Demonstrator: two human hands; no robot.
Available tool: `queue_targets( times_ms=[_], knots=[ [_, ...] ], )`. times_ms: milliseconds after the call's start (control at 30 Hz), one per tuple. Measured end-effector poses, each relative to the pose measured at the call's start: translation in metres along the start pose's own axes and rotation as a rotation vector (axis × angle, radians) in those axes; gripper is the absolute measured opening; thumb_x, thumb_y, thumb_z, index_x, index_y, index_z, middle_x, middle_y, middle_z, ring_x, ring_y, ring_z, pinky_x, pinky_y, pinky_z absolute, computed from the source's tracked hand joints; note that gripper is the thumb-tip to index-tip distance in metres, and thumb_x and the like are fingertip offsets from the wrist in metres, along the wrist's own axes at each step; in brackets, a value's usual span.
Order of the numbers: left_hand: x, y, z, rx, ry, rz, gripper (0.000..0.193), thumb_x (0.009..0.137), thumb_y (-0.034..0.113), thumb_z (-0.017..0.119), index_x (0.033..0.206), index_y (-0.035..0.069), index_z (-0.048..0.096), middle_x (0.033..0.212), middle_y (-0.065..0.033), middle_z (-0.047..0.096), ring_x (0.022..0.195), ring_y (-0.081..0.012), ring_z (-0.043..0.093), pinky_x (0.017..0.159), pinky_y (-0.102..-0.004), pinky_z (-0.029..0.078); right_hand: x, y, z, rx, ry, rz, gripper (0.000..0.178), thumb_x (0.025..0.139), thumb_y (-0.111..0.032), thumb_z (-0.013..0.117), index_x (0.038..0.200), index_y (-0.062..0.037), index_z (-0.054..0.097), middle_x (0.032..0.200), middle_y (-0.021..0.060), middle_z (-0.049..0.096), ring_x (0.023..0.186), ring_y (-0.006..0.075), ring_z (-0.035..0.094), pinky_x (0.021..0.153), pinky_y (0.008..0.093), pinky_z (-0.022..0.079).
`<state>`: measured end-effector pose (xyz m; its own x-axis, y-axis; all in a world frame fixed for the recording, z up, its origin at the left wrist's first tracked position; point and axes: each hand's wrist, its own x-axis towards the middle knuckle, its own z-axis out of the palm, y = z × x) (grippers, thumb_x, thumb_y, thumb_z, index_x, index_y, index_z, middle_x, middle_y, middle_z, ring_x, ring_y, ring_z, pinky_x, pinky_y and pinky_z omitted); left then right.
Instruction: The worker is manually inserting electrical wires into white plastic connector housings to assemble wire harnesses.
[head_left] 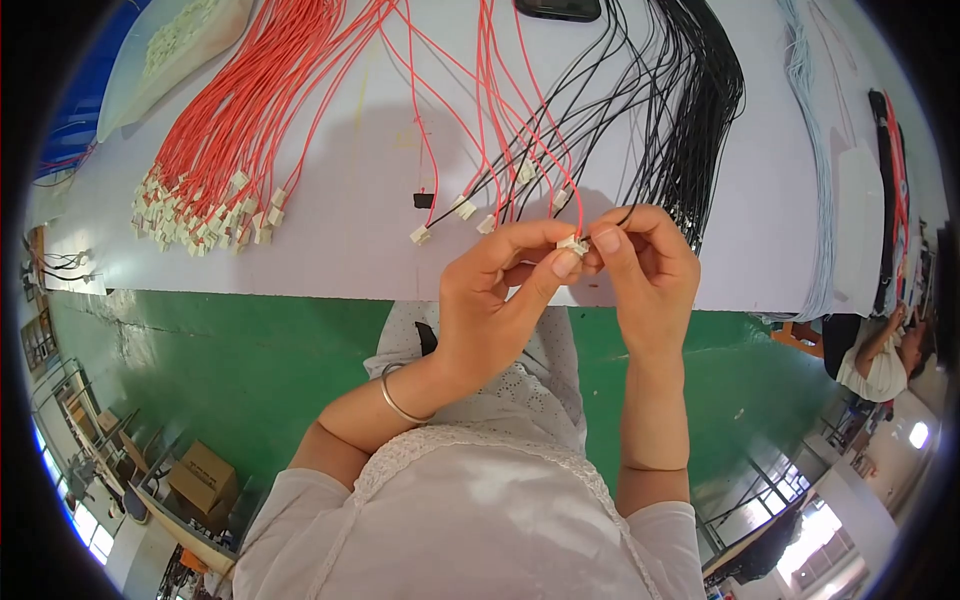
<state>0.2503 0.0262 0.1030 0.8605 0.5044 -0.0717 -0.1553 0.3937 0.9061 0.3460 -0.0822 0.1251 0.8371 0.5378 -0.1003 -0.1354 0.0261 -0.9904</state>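
Note:
Above the table's near edge, my left hand pinches a small white connector between thumb and forefinger. A red wire runs up and away from that connector. Close beside it, my right hand is closed on a black wire, its end held at the connector. Whether the wire's tip sits inside the housing cannot be made out. Just beyond my hands lie several more white connectors with red and black wires. A small black piece rests near a red wire to their left.
A thick bundle of red wires ending in white connectors covers the table's left. Loose black wires lie at right, pale blue wires farther right. A bag of small white parts and a phone lie at the back. Another person sits far right.

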Motion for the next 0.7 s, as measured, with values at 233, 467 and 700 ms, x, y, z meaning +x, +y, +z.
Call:
queue_targets(
  times_ms=[233,467,700],
  knots=[
    [0.0,-0.006,0.001,0.037,0.01,0.0,0.019,0.094,0.003,0.064,0.112,-0.003,0.062,0.101,-0.0088,0.068,0.089,-0.0148,0.069,0.081,-0.0281,0.057,-0.001,0.008,0.005,-0.053,0.037,-0.042,0.013,0.095,-0.011,0.065,0.091,-0.0013,0.057,0.086,0.002,0.061,0.073,0.0061,0.056,0.064,0.0213,0.048],
    [0.001,-0.002,-0.007,0.11,0.032,0.039,0.018,0.094,0.003,0.065,0.11,-0.003,0.064,0.102,-0.0097,0.068,0.089,-0.0157,0.069,0.081,-0.0282,0.058,0.004,0.017,0.008,-0.137,-0.001,-0.162,0.009,0.091,-0.005,0.068,0.088,-0.0004,0.061,0.087,0.0018,0.062,0.073,0.0056,0.055,0.064,0.0208,0.045],
    [-0.004,0.016,-0.003,0.193,0.009,-0.105,0.021,0.094,0.009,0.064,0.114,0.003,0.065,0.103,-0.0055,0.069,0.088,-0.012,0.068,0.075,-0.0266,0.057,-0.001,0.013,-0.008,-0.333,0.103,-0.052,0.013,0.096,-0.012,0.06,0.088,-0.0017,0.06,0.084,0.0009,0.058,0.074,0.0087,0.053,0.068,0.0227,0.044]
  ],
)
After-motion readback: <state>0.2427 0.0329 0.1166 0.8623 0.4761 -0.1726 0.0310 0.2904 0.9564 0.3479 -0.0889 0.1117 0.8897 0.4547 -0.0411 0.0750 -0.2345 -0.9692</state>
